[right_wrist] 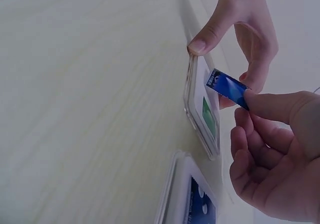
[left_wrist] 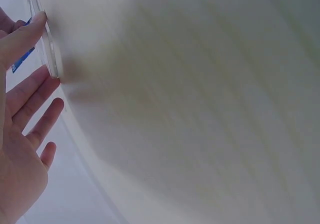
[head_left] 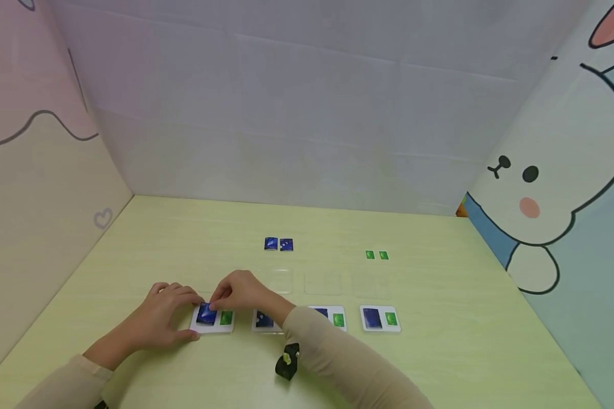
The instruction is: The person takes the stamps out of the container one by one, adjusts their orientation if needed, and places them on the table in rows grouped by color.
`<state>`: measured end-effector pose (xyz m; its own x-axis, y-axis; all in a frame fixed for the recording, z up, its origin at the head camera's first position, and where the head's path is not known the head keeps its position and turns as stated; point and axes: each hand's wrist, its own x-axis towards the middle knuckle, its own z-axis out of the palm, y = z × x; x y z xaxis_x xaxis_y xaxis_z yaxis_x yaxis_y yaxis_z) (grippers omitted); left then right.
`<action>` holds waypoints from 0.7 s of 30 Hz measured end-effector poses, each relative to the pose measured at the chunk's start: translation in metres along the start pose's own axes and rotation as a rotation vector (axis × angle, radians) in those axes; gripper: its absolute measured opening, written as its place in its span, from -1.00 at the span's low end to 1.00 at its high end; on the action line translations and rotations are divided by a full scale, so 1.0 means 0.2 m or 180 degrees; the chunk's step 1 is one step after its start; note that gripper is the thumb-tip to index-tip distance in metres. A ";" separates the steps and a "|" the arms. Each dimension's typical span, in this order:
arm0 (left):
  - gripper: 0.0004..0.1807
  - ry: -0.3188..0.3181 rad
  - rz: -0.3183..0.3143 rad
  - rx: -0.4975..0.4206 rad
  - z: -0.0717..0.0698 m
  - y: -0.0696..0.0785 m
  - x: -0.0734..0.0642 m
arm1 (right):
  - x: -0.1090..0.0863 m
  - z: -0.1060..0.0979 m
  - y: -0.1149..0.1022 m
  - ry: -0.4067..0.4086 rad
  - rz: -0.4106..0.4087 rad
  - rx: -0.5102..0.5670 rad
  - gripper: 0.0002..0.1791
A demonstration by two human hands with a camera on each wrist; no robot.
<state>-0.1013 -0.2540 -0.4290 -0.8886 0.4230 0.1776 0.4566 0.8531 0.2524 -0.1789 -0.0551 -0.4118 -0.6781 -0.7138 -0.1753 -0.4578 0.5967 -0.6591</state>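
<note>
On the left of the table lies a flat clear case with a white card in it. My left hand holds this case by its edges, thumb on the near side and fingers on the far side. A small blue stamp with toothed edges is pinched between thumb and forefinger of my right hand. It tilts over the left half of the card, one end close to the surface. Beside it, a green stamp lies on the card's right half. In the left wrist view, fingertips of the left hand touch the case rim.
To the right stand more cases, each with a blue and a green stamp; the rightmost case is fully visible, others sit partly behind my right forearm. Clear lids line up behind. Farther back lie two blue stamps and two green stamps.
</note>
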 end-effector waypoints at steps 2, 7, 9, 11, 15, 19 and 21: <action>-0.46 -0.0019 -0.0011 0.0004 0.00 0.00 0.00 | 0.00 -0.01 0.01 -0.0039 0.0052 0.0073 -0.84; -0.45 -0.0045 -0.0032 0.0021 0.00 0.00 0.00 | 0.00 -0.02 0.02 -0.0109 0.0268 0.0307 -0.84; -0.46 -0.0037 -0.0026 0.0022 0.00 0.00 0.00 | 0.00 -0.02 0.02 -0.0126 0.0314 0.0354 -0.84; -0.46 -0.0026 -0.0018 0.0014 0.00 0.00 0.00 | 0.00 -0.03 0.03 -0.0142 0.0316 0.0366 -0.83; -0.47 0.0001 -0.0003 0.0020 0.00 0.00 0.00 | -0.01 -0.04 0.03 -0.0164 0.0306 0.0409 -0.82; -0.48 0.0005 0.0002 0.0037 0.00 0.00 0.00 | -0.01 -0.05 0.05 -0.0197 0.0257 0.0466 -0.82; -0.48 -0.0001 -0.0002 0.0042 0.00 0.00 0.00 | -0.02 -0.06 0.06 -0.0223 0.0222 0.0489 -0.82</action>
<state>-0.1019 -0.2532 -0.4294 -0.8888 0.4227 0.1771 0.4555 0.8574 0.2397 -0.1890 -0.0412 -0.4102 -0.6609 -0.6997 -0.2714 -0.3142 0.5864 -0.7466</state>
